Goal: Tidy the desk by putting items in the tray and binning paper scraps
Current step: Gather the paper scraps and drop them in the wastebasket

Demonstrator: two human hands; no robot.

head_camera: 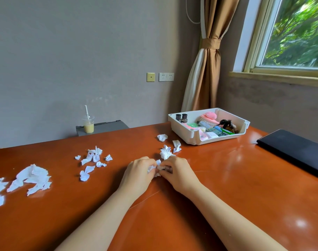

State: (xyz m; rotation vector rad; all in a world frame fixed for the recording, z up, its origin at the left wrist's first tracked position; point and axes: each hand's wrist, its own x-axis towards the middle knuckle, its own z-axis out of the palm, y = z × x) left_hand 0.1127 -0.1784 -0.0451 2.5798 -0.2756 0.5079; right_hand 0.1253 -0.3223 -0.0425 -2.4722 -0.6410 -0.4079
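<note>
While both my left hand [139, 169] and right hand [176, 171] pinch this crumpled scrap [156, 169], another wad [165, 153] sits just beyond, nearer my right.

Head-worn, angled down over desk [190, 205]

Grey wall [64, 51] fills the upper left; a tied brown curtain [207, 69] hangs centre-right beside a window [295, 33] showing daylit green trees, upper right.
</note>
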